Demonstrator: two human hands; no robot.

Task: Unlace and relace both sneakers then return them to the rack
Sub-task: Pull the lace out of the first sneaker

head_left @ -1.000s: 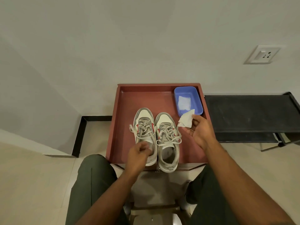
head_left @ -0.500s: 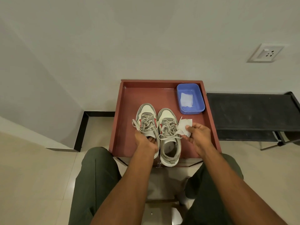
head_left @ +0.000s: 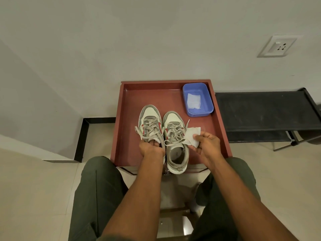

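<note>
We see bare forearms, no sleeves, no watch or rings on left hand [head_left: 150, 149] or right hand [head_left: 207, 142]. Dark olive-green trousers [head_left: 97, 192] on both legs, fabric creased.

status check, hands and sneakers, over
Left hand grips left sneaker at its opening. Right hand pinches white wipe beside right sneaker. Both sneakers laced, on red tray. Nothing blocking.

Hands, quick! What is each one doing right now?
Left hand: closed on the collar of the left sneaker, fingers tucked inside.
Right hand: closed, pinching a white wipe beside the right sneaker.
</note>
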